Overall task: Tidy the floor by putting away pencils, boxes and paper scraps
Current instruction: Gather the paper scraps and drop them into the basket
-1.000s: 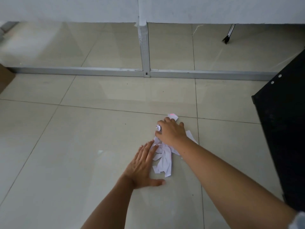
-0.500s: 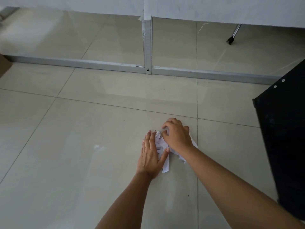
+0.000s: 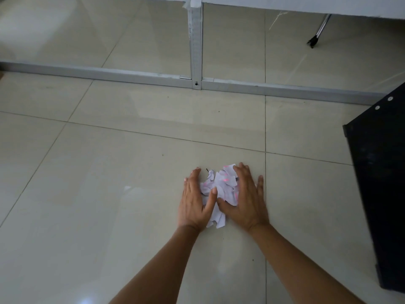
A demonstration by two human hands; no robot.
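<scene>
Both hands, left hand [image 3: 194,201] and right hand [image 3: 245,200], cup the paper scraps [image 3: 221,187] between flat, unclenched fingers [image 3: 192,178]; loose pieces could slip underneath when lifted.

Both forearms reach forward toward twelve o'clock, bare to the wrist. The left hand [image 3: 194,202] lies palm down, fingers together, thumb angled toward two o'clock. The right hand [image 3: 245,198] lies flat, fingers spread, thumb pointing toward nine o'clock.

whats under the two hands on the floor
A pile of crumpled white paper scraps with pink marks, pressed between the left hand and right hand. Whatever lies beneath the palms is covered.
</scene>
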